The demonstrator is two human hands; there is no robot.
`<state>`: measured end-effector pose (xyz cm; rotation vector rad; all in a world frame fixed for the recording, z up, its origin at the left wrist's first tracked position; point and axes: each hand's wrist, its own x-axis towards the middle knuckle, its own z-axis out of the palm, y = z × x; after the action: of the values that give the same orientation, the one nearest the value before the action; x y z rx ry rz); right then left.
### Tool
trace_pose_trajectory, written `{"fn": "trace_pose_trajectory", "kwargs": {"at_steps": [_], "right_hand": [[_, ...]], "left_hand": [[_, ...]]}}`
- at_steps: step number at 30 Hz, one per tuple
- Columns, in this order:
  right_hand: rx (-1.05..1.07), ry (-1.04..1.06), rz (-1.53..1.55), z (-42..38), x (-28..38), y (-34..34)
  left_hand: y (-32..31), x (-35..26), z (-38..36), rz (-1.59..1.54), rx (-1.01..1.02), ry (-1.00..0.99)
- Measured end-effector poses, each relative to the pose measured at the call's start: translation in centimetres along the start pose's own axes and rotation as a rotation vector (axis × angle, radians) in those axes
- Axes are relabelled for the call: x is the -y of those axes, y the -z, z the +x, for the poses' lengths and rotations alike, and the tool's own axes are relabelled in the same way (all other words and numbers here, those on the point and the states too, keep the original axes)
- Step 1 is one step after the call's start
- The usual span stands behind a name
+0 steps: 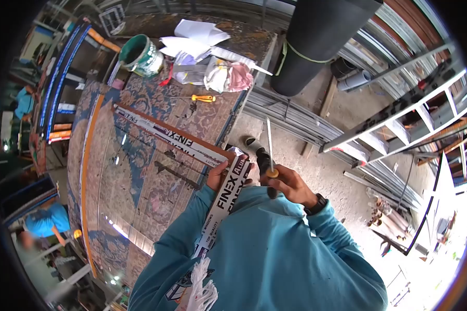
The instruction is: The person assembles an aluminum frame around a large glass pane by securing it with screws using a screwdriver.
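Note:
My left hand (218, 175) is closed on a metal profile frame (226, 199) near its corner; the profile is wrapped in white film printed FINEX. One leg of the frame runs toward my body, and another (174, 136) stretches across the patterned carpet on the table. To the right of the corner, my right hand (290, 185) grips a screwdriver (269, 147) by its yellow handle, its long shaft pointing up and away from the frame. A second screwdriver (203, 98) with a yellow-orange handle lies on the carpet.
The carpeted table (140, 192) holds a green bucket (140, 56), papers (200, 33) and rags (228, 76). Right of it are a black roll (321, 36), a ladder (394, 132) and metal profiles on the floor. Another person (46, 220) in blue is at the left.

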<state>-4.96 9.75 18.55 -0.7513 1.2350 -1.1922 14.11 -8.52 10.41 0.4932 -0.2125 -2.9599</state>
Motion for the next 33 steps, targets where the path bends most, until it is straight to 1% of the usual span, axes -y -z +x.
{"fn": "trace_pose_trajectory", "kwargs": {"at_steps": [2, 3, 4, 5, 7, 8, 10, 11, 13, 14, 15, 17, 18, 20, 22, 24, 27, 29, 33], "right_hand": [[-0.038, -0.019, -0.034, -2.9, -1.2, 0.1], [-0.136, -0.031, -0.19, -4.2, -1.0, -0.3], [-0.231, -0.046, -0.344, -5.4, -0.9, -0.8], [-0.246, -0.052, -0.331, -6.4, -1.1, -1.3], [-0.343, -0.027, -0.498, -8.0, -1.7, -2.4], [-0.368, -0.043, -0.521, -8.7, -2.2, -2.9], [-0.409, -0.046, -0.517, -10.1, -3.2, -4.0], [-0.446, -0.049, -0.526, -10.6, -3.5, -4.4], [-0.46, -0.067, -0.522, -11.3, -3.0, -5.2], [-0.469, -0.075, -0.534, -11.6, -2.9, -5.3], [-0.479, -0.083, -0.547, -11.8, -2.9, -5.5], [-0.51, -0.096, -0.572, -12.2, -3.2, -5.5], [-0.534, -0.115, -0.594, -12.4, -3.4, -5.4], [-0.553, -0.097, -0.593, -12.6, -3.8, -5.2], [-0.568, -0.083, -0.589, -12.8, -4.0, -5.0], [-0.535, -0.078, -0.619, -12.9, -4.1, -4.8], [-0.53, -0.06, -0.611, -13.0, -4.3, -4.7], [-0.525, -0.075, -0.607, -13.1, -4.4, -4.6], [-0.497, -0.078, -0.636, -13.2, -5.3, -4.7]], "left_hand": [[0.8, 0.3, 0.2, -0.048, -0.007, 0.02], [0.6, 0.4, 0.3, -0.095, -0.017, 0.02], [0.5, 0.3, 0.4, -0.055, 0.058, 0.001], [0.3, 0.0, 0.1, -0.088, 0.024, 0.029], [-2.7, 0.2, 0.3, -0.139, 0.093, 0.04], [-3.2, 0.3, 0.4, -0.133, 0.086, 0.049], [-3.7, 0.6, 0.6, -0.049, 0.128, -0.081], [-3.7, 0.6, 0.5, -0.044, 0.129, -0.074], [-3.7, 0.9, 0.5, -0.06, 0.102, -0.097], [-3.7, 1.0, 0.7, -0.022, 0.162, -0.103], [-3.4, 1.1, 0.6, -0.02, 0.168, -0.099], [-2.6, 1.2, 0.5, -0.045, 0.123, -0.064], [-2.2, 1.2, 0.6, -0.042, 0.131, -0.06], [-1.4, 1.2, 0.8, -0.157, 0.029, -0.071], [-0.8, 1.0, 0.8, -0.153, 0.053, -0.073], [-0.7, 0.9, 0.9, -0.149, 0.076, -0.075], [-0.8, 1.1, 0.6, -0.149, 0.072, -0.11], [-0.4, 1.1, 0.5, -0.327, 0.094, -0.221], [-0.5, 1.2, 0.6, -0.314, 0.082, -0.305]]}}
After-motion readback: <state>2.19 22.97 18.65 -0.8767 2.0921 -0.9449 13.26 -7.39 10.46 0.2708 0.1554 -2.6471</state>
